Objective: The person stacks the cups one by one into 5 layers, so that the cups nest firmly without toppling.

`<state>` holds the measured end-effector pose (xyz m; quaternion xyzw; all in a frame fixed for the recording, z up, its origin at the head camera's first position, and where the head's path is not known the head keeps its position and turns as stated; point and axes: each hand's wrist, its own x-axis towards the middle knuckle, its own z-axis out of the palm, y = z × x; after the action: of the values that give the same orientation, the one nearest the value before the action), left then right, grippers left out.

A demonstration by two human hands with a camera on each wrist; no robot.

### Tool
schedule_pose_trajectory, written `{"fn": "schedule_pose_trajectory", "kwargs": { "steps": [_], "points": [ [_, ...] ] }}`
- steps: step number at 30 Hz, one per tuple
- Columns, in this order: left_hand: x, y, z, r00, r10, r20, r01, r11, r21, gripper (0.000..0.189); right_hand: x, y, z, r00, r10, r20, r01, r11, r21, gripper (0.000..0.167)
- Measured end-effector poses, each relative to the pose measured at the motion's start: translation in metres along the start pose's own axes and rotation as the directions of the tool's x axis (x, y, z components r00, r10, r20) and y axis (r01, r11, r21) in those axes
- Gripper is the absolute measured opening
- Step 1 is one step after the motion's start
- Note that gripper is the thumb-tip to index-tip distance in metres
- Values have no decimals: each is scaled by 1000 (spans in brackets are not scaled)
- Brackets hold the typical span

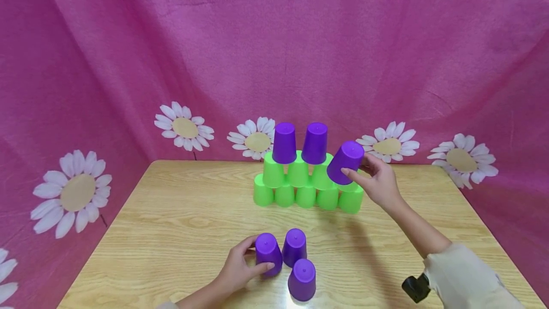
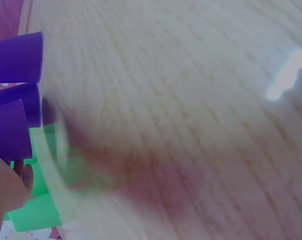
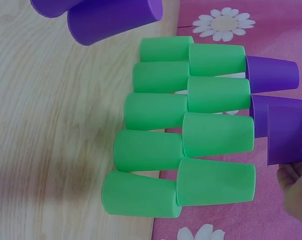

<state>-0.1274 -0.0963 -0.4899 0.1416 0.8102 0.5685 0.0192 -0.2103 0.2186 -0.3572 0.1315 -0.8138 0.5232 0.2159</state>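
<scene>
A wall of upside-down green cups stands at the back of the table, with a lower row (image 1: 263, 192) and an upper row (image 1: 274, 170). On the upper row sit two upside-down purple cups, a left one (image 1: 285, 143) and a right one (image 1: 315, 143). My right hand (image 1: 379, 182) grips a third purple cup (image 3: 288, 135), tilted, at the right end of the upper row, thumb in front. Low in the head view, my left hand (image 1: 240, 266) holds an upside-down purple cup (image 1: 268, 252) from its left side. Beside it stand two more purple cups, one farther (image 1: 295, 247), one nearer (image 1: 302, 280).
Light wood covers the table (image 1: 171, 213). Behind it and at both sides hangs a pink cloth (image 1: 257, 37) with white daisies (image 1: 184, 128). A black device (image 1: 416, 289) sits at the right sleeve (image 1: 463, 275).
</scene>
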Motion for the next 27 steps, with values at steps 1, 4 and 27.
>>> {"fn": "schedule_pose_trajectory", "kwargs": {
  "steps": [1,4,27],
  "points": [
    [1,1,-1,1000,-10,-8,10,1000,-8,55,1,0,0,1000,-1,-3,1,1000,-3,39],
    [2,4,-2,999,-23,-28,22,1000,-12,55,5,0,1,1000,-7,-13,7,1000,3,41],
    [29,25,-25,989,36,-143,-33,999,22,53,35,16,5,991,120,-61,-127,984,-123,46]
  ]
}}
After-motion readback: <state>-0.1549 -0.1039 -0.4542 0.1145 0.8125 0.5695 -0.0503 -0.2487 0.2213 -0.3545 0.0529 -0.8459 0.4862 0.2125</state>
